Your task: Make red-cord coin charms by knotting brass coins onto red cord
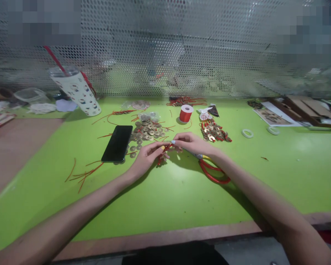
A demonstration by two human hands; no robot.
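Observation:
Near the middle of the green table, my left hand (pixel 147 156) pinches a red knotted cord (pixel 162 159) between thumb and fingers. My right hand (pixel 191 143) closes on the same cord from the other side, thumb and forefinger together. Fingers hide part of the cord, and I cannot tell whether a coin hangs on it. Beneath my right forearm lie red-handled scissors (pixel 215 176), their blades partly covered by the hand. Just beyond my left hand spreads a pile of loose holed coins (pixel 149 129). Past my right hand is a heap of coins tied with red cord (pixel 214 130).
A black phone (pixel 117 143) lies left of the coins, with cut red cords (pixel 85 173) beside it. Behind stand a spool of red thread (pixel 185 114) and a tall patterned cup (pixel 77 90) with a straw. Pale rings (pixel 247 133) lie rightward. A perforated metal screen (pixel 165 48) closes off the back.

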